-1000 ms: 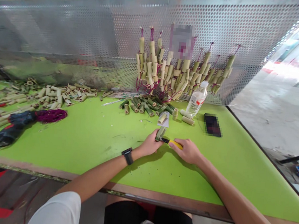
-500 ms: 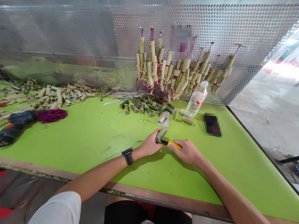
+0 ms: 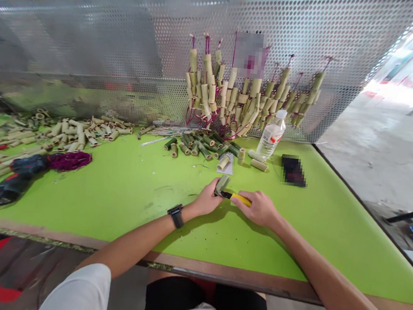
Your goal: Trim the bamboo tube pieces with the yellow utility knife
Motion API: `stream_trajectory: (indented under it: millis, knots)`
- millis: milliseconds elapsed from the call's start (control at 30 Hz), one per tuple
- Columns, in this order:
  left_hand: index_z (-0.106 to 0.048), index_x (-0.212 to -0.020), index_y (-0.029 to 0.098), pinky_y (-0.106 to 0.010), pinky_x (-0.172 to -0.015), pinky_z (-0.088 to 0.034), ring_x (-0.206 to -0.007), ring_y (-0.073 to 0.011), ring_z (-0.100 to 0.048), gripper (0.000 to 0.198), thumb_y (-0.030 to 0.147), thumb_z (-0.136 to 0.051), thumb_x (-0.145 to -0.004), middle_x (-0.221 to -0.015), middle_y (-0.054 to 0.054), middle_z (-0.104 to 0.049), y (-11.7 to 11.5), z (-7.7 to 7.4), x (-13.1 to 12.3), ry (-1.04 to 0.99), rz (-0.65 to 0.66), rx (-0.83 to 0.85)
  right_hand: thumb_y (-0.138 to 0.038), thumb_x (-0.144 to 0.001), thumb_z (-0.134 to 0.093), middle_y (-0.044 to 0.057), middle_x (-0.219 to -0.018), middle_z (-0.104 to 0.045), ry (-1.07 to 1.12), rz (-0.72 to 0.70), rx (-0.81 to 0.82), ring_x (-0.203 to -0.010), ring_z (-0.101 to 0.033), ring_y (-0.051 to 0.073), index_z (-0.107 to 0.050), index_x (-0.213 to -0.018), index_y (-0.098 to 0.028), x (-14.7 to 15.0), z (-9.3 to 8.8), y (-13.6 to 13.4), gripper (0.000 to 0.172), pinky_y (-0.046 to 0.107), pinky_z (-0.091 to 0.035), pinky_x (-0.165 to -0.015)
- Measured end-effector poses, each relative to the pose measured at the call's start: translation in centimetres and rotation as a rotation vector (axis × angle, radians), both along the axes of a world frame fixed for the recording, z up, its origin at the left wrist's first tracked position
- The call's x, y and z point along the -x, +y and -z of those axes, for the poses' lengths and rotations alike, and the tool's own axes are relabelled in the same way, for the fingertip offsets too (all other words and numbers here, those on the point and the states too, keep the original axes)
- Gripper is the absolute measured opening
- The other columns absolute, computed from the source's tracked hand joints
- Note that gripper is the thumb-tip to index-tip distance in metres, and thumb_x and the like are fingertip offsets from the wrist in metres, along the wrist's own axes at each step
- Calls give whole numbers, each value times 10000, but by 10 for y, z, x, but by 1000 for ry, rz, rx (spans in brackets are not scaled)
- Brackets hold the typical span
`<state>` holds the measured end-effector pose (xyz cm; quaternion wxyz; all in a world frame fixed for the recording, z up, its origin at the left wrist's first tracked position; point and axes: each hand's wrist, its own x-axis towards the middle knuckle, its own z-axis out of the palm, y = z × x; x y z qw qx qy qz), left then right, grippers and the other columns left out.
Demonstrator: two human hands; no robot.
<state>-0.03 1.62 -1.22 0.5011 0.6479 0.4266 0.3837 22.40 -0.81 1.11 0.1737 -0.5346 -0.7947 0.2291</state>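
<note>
My left hand (image 3: 209, 197), with a dark watch on its wrist, grips a short green bamboo piece (image 3: 222, 183) above the green tabletop. In my right hand (image 3: 258, 207) is a yellow-handled utility knife (image 3: 241, 199), its dark front end pointing left and meeting the lower part of the bamboo piece. Whether the blade is cutting in cannot be made out. Just beyond my hands, a pale bamboo piece (image 3: 223, 163) lies on a small white paper. Behind it is a pile of dark green bamboo pieces (image 3: 203, 145).
A plastic bottle (image 3: 270, 138) and a blurred dark flat object (image 3: 293, 170) stand and lie to the right. Strung bamboo pieces (image 3: 207, 91) hang on a perforated metal panel (image 3: 173, 49). At left are a cordless drill (image 3: 19, 178), purple string (image 3: 70, 161) and pale bamboo pieces (image 3: 80, 130).
The bamboo piece has tilted slightly in my left hand, and the knife's front end has shifted a little. Both hands keep their grip; the view has moved slightly.
</note>
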Motion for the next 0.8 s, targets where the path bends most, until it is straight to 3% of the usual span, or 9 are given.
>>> stream_trajectory:
  millis: [400,533,667,800]
  knots:
    - [-654,-1266,134,-286,-775,-510,-848,-171,-593,351,159,-707,-920,-1050,-66,-712,1,-3,-1,34,-28,7,-750,-1038,-414,22,-580,-588,-35,27,-54,-492,-449,152,-596,-730,-241,1,0,2,622,309,-303,-560]
    - [-650,-1337,146,-326,-797,-549,-835,-191,-637,380,291,-693,-989,-1054,-77,-723,-8,-6,1,118,17,19,-841,-1034,-318,53,-585,-615,-17,221,-74,-485,-482,172,-621,-759,-245,-18,1,15,722,314,-322,-525]
    - [-638,-1434,164,-401,-957,-597,-1055,-274,-720,511,380,-734,-980,-1233,-135,-766,-16,-7,1,177,171,-34,-905,-1003,-289,70,-603,-639,-64,393,-91,-515,-531,185,-582,-721,-249,-35,-2,25,772,314,-364,-536]
    - [-655,-1393,171,-429,-1000,-601,-1121,-299,-726,480,412,-728,-984,-1223,-135,-779,-13,-9,0,145,72,-1,-863,-1028,-309,67,-624,-658,-71,298,-103,-532,-539,188,-632,-755,-239,-22,-1,19,754,317,-356,-562]
